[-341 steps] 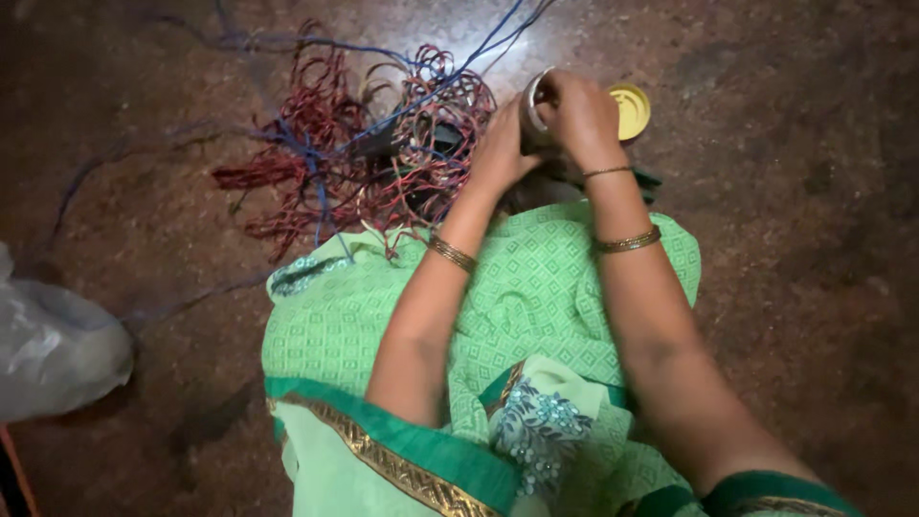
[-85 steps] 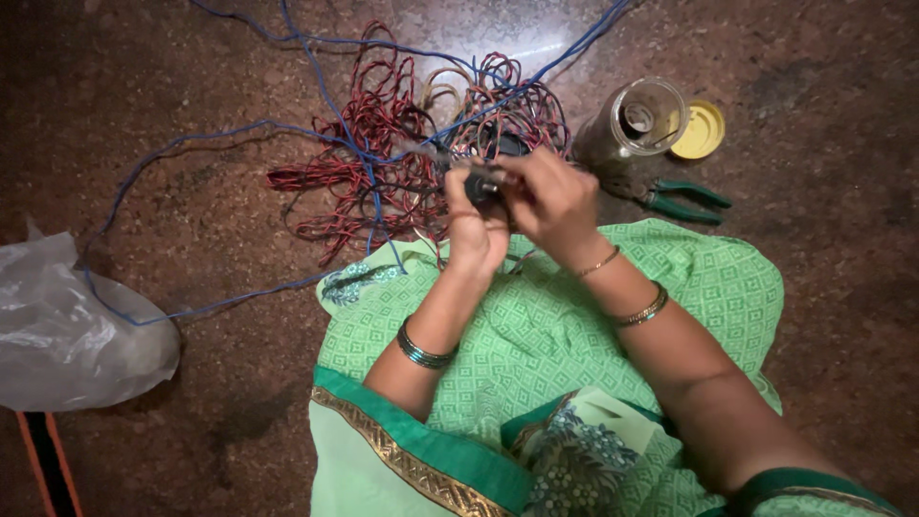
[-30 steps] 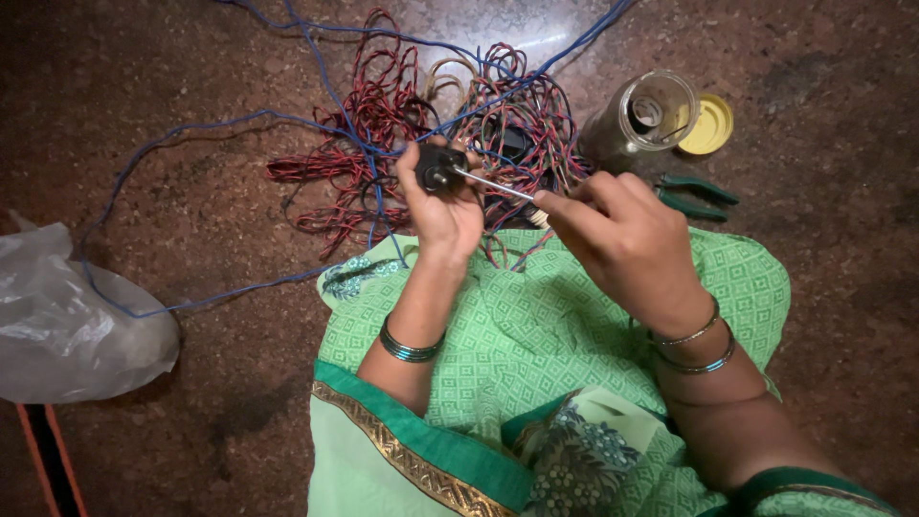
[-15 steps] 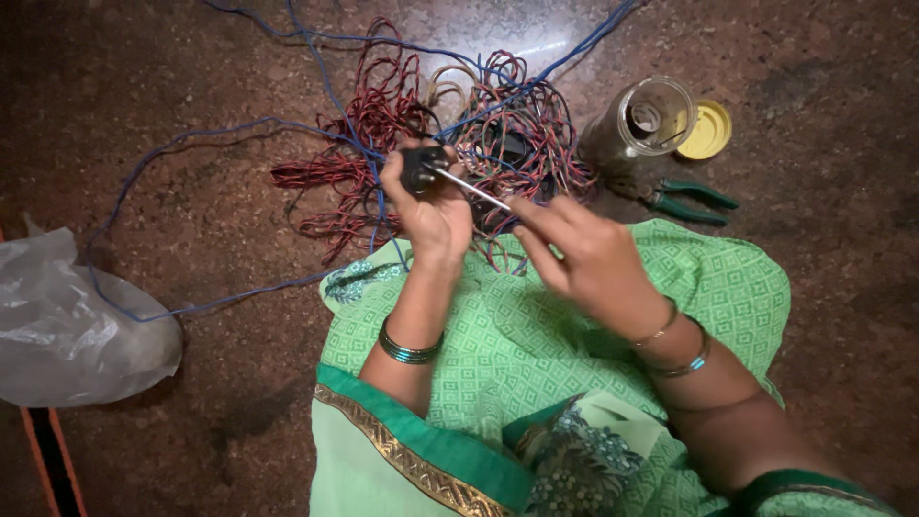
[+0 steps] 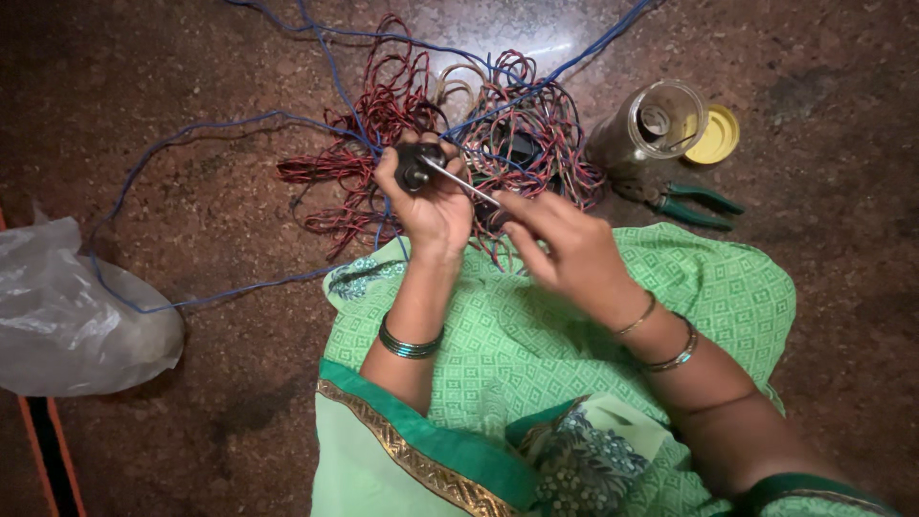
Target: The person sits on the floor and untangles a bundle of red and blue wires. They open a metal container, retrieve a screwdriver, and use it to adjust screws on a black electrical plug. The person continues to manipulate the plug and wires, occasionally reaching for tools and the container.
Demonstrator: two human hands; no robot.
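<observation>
One jar (image 5: 649, 128), one lid (image 5: 716, 135), one pliers (image 5: 691, 203)

wire tangle (image 5: 440, 134) ahead of lap, jar (image 5: 649, 129) right, pliers (image 5: 684, 203) beside, bag (image 5: 77, 316) left

Dark speckled floor (image 5: 191, 115): wire tangle (image 5: 450, 124), glass jar (image 5: 651, 129), yellow lid (image 5: 718, 134), green pliers (image 5: 689, 203), plastic bag (image 5: 77, 321).

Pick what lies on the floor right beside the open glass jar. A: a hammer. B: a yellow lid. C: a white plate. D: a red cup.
B: a round yellow lid lies flat on the floor against the right side of the glass jar, with green-handled pliers just below them.
</observation>
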